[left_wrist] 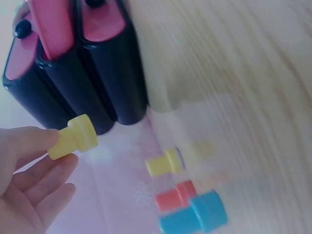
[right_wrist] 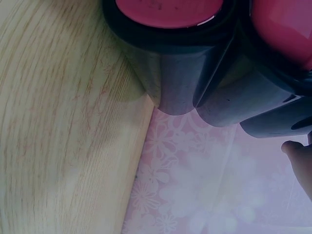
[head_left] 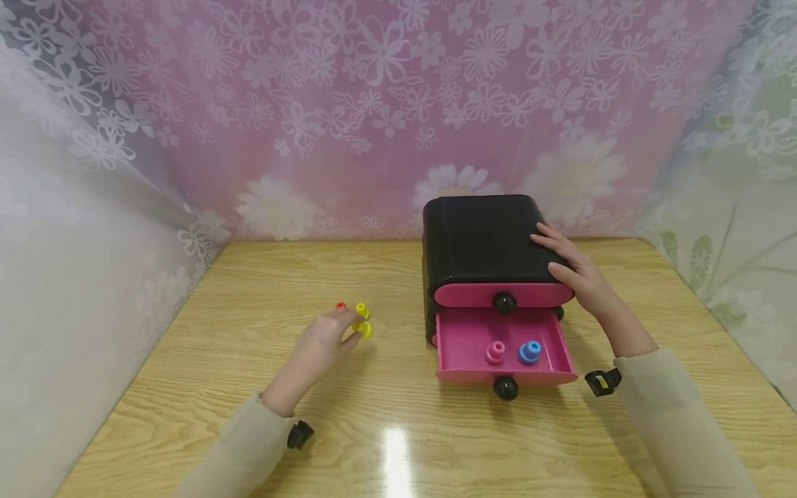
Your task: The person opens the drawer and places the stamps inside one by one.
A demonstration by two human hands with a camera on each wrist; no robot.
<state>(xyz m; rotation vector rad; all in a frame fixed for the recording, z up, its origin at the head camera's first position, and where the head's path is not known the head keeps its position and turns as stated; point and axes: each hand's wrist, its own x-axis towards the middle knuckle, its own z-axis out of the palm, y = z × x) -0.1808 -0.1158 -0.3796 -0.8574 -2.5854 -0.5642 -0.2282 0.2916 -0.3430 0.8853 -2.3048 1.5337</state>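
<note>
My left hand [head_left: 324, 339] pinches a yellow toy stamp [left_wrist: 75, 136] between thumb and fingers, its wide end facing away from the palm. Just beyond it, another yellow stamp [left_wrist: 165, 163] stands on the table beside a red stamp [left_wrist: 176, 196] and a blue stamp [left_wrist: 195, 214]; the hand hides the blue one in the head view. My right hand [head_left: 575, 273] rests with spread fingers on the top right edge of a black drawer cabinet [head_left: 486, 235]. Its middle pink drawer [head_left: 463, 339] is pulled out, with a pink stamp [head_left: 495, 353] and a blue stamp [head_left: 530, 352] standing inside.
The top drawer [head_left: 467, 295] is closed, and the open drawer below juts toward me with a black round knob [head_left: 505, 388]. Wood-grain table [head_left: 261, 277] surrounds the cabinet. A flowered pink curtain [head_left: 349, 124] hangs behind, with pale cloth at both sides.
</note>
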